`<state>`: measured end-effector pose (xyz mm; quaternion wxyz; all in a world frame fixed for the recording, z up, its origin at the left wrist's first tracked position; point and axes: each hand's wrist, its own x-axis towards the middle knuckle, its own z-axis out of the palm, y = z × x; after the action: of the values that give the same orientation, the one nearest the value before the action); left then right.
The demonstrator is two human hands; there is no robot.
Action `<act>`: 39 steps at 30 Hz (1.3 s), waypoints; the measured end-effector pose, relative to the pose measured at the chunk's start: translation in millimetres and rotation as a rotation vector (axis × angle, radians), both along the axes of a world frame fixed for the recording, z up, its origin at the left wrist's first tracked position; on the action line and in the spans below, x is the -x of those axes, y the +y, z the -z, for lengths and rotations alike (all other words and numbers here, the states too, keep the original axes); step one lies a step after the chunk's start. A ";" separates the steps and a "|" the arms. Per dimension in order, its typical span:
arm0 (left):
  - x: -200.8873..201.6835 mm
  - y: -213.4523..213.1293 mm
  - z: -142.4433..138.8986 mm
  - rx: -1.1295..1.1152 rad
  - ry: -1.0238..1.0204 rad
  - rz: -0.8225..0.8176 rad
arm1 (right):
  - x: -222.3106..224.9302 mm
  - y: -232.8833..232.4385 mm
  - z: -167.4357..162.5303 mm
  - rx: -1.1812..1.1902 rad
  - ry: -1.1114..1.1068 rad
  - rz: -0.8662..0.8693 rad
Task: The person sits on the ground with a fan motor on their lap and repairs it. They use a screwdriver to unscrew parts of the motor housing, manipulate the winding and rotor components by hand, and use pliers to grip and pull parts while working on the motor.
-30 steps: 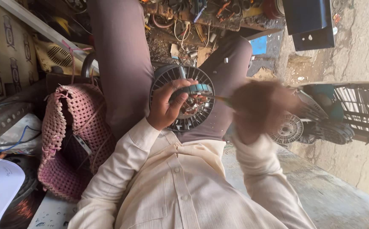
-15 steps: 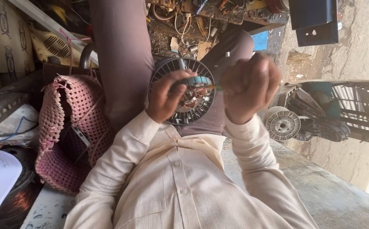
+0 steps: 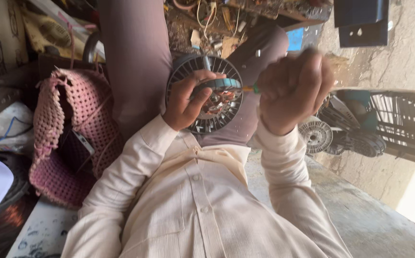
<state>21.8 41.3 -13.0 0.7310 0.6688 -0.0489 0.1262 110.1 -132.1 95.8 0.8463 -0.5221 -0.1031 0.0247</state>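
Observation:
A round dark fan motor (image 3: 217, 112) with copper windings and a ribbed rim rests on my lap, between my knees. My left hand (image 3: 184, 100) grips it from the left, thumb over its teal centre ring. To its right, my right hand (image 3: 293, 91) is raised and blurred, closed around a thin tool (image 3: 250, 89) with a green and orange end that points at the motor's centre. My cream shirt sleeves fill the lower part of the view.
A pink crocheted bag (image 3: 66, 134) lies at my left with a dark phone-like item in it. Scrap wires and parts (image 3: 217, 24) are heaped beyond my knees. A second finned rotor (image 3: 316, 136) and a dark fan housing (image 3: 360, 124) sit on the concrete at right.
My right hand has come in from the right and lifted, bringing the tool's tip to the motor's centre. My left hand's thumb has shifted over the centre ring.

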 end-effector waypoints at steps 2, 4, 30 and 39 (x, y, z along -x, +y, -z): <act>-0.7 -0.1 -0.1 0.002 -0.023 0.018 | -7.8 -9.4 -6.4 -0.086 0.013 -0.093; -1.2 0.2 0.2 -0.017 -0.024 0.015 | -10.0 -9.9 -12.2 -0.148 -0.106 -0.229; -16.6 24.8 -3.4 0.191 0.083 0.214 | 12.5 26.0 14.0 0.118 -0.175 -0.083; -135.7 -10.6 41.4 -1.001 0.375 0.297 | 14.1 32.8 9.5 0.127 -0.098 -0.117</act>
<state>157.4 30.7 -54.4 0.3299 0.9316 -0.0656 -0.1380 96.0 -99.3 86.2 0.8027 -0.5682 -0.1728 0.0548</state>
